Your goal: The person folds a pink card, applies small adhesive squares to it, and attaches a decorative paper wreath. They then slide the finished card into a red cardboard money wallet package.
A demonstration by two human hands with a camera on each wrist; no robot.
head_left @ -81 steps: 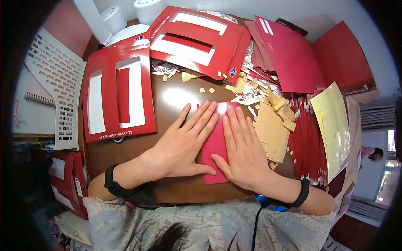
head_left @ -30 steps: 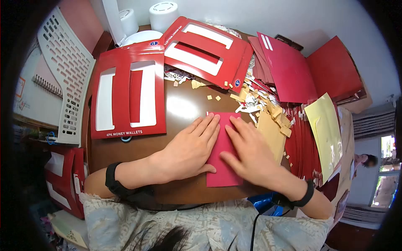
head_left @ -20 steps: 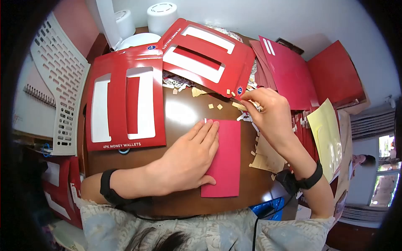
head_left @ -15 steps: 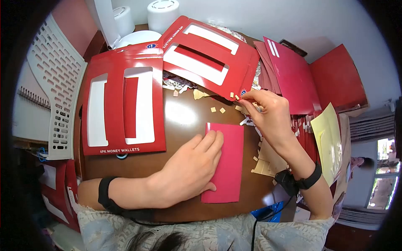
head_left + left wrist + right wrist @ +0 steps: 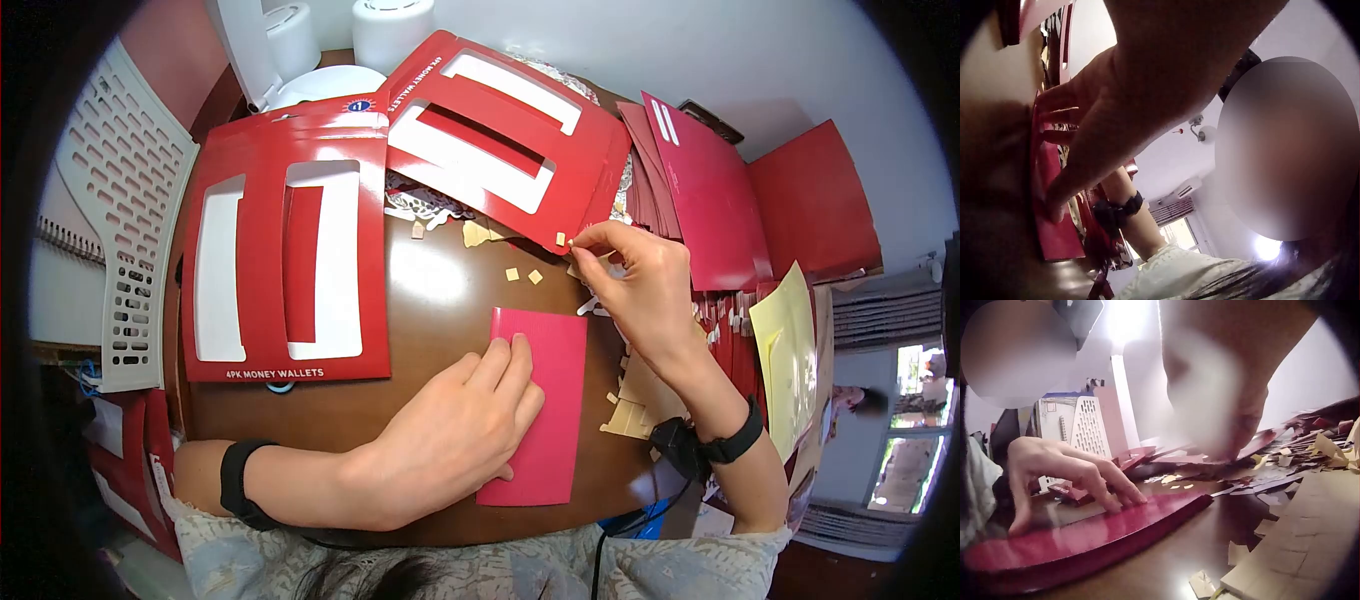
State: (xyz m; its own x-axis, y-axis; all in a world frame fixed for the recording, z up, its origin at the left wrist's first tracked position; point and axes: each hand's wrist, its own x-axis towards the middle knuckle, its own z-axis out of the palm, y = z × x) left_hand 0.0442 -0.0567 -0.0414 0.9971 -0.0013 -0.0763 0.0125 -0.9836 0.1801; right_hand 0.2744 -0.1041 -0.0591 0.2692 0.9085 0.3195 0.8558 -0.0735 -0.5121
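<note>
A pink-red paper packet [image 5: 550, 400] lies upright on the brown table [image 5: 420, 330]. My left hand [image 5: 445, 430] rests on its left side, fingers slightly bent; the right wrist view shows these fingertips touching the packet [image 5: 1085, 531]. Up and to the right, my right hand [image 5: 645, 290] has thumb and index finger together at the lower corner of a red wallet package [image 5: 590, 130]. They pinch a tiny pale square, mostly hidden, beside another yellow square [image 5: 560, 239]. In the right wrist view the right hand's fingertips are blurred.
Another red package [image 5: 262, 250] lies at left, by a white perforated rack [image 5: 130, 220]. Small squares [image 5: 512, 274], tan sheets [image 5: 645, 395] and scraps lie about. Red stacks [image 5: 730, 330] and a yellow sheet [image 5: 788, 345] stand at right; a distant person [image 5: 850, 398] shows beyond.
My right hand has left the packet, moved up and right to the package corner, and closed on one small square there. The left hand stays on the packet, slightly lower, its fingers more bent.
</note>
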